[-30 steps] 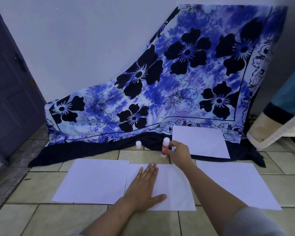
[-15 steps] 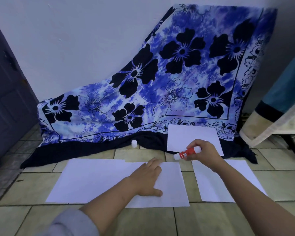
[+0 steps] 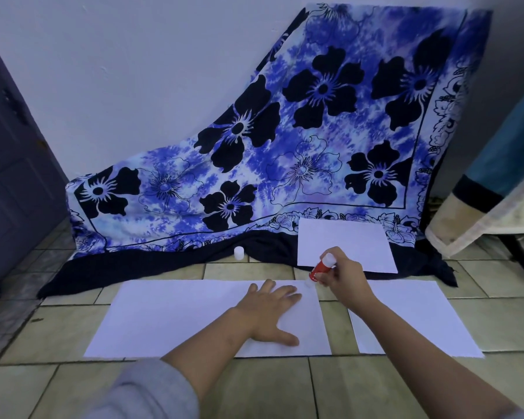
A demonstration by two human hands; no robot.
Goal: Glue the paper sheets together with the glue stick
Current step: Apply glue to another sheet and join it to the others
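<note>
Swung tip-down, the glue stick gripped by the right hand meets the far right corner of the paper; the flat, straight-fingered left hand pins it.

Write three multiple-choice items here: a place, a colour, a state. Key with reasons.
1. Where does the white cap stand?
A. at the dark hem of the cloth
B. on the rightmost sheet
C. beside the door

2. What colour is the label of the glue stick?
A. green
B. red
C. yellow

3. What is the left hand doing?
A. gripping the cap
B. hanging idle
C. pressing flat on the wide paper

Key: 1 A, against the hem; 2 B, red shows beside the right hand; 3 C, spread on the sheet.
</note>
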